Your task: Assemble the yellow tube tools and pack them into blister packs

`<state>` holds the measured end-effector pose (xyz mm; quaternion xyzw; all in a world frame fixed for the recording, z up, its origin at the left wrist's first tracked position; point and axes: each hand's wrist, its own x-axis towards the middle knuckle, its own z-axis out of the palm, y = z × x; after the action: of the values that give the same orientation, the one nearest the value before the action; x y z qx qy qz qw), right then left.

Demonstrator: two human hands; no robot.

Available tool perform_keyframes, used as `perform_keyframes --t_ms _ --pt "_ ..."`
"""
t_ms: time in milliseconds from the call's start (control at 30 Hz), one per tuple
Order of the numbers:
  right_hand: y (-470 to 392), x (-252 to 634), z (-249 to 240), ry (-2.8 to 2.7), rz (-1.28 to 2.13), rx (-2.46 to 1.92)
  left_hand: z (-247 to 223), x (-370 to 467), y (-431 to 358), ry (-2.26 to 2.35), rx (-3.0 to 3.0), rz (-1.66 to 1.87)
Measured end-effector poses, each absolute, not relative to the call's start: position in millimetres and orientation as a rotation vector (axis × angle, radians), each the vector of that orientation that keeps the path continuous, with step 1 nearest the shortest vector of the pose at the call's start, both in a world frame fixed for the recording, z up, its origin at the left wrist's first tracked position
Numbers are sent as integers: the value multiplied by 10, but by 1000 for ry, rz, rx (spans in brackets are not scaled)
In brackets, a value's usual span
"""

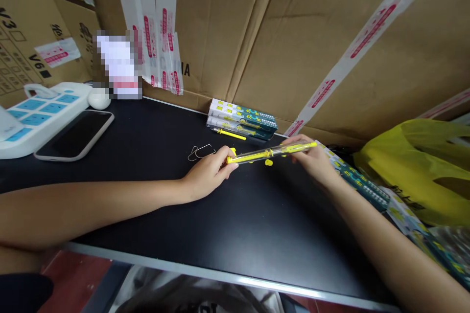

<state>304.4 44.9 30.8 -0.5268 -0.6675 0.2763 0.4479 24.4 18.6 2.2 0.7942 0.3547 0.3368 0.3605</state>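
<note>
Over the black table (227,234), a slim clear tube with yellow ends and yellow parts inside (270,153) is held nearly level, its right end a little higher. My left hand (211,171) pinches its left end between thumb and fingers. At the other end, the fingers of my right hand (306,156) are closed around it, partly hidden behind the tube. Small yellow pieces (269,162) lie on the table beneath. Bent metal wire pieces (200,151) rest just left of my left hand. A thin yellow stick with a dark end (231,134) lies behind.
Printed boxes (242,120) stand at the back against large cardboard (227,24). More printed boxes (367,188) line the right side beside a yellow plastic bag (407,166). A phone (75,134) and a white power strip (40,112) are at the left.
</note>
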Motion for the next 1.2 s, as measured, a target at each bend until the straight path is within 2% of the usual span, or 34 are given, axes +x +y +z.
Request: perform_keyframes --t_ms 100,233,1200 --pt "262 3232 357 -1280 881 -1180 18 240 188 916 2070 850" --pt "107 3323 427 -1057 964 -1052 8 239 183 942 2103 822" --pt "-77 3152 521 -1286 953 -963 3 241 182 968 2135 773"
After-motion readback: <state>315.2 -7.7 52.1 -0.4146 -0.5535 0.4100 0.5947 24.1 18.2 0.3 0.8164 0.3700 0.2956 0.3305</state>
